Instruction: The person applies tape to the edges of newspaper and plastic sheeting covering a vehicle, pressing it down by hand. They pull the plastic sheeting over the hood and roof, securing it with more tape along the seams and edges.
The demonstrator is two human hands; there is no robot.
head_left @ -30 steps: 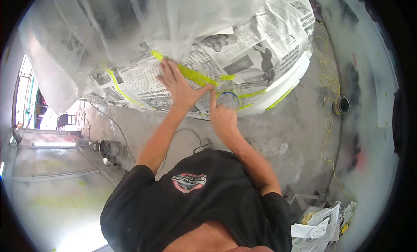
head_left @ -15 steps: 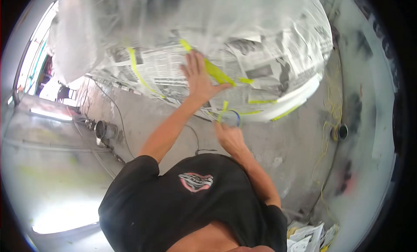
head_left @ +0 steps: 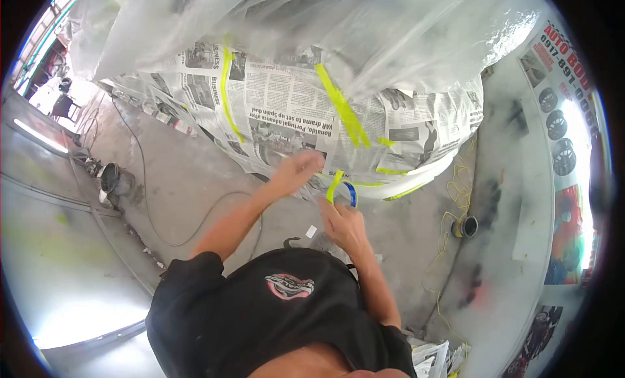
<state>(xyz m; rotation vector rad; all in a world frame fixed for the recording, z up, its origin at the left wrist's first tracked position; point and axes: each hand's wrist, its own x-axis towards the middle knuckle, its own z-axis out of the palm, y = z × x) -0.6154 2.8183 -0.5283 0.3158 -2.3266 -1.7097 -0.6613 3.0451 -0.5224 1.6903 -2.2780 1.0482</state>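
Note:
My right hand (head_left: 343, 225) grips a roll of yellow-green masking tape (head_left: 352, 194) with a blue inner ring; a short loose tail stands up from it. To the left, my left hand (head_left: 298, 174) hovers by the lower edge of the newspaper (head_left: 286, 95), slightly blurred, its fingers loosely bent with nothing visible in them. The newspaper covers a rounded body, probably a vehicle. A wide diagonal tape strip (head_left: 342, 108) and a long curved strip (head_left: 226, 91) lie stuck on it. Clear plastic sheeting (head_left: 312, 20) drapes over the top.
A white lower edge (head_left: 423, 179) shows beneath the newspaper. On the concrete floor are a can (head_left: 465, 227) at right, a dark bucket (head_left: 116, 179) at left, cables and a yellow cord (head_left: 443, 248). Crumpled paper (head_left: 433, 360) lies bottom right. A wall with posters (head_left: 556, 111) stands right.
My left hand has come off the diagonal tape strip and moved down toward the roll. The right hand still holds the tape. The view has shifted, showing more of the right wall.

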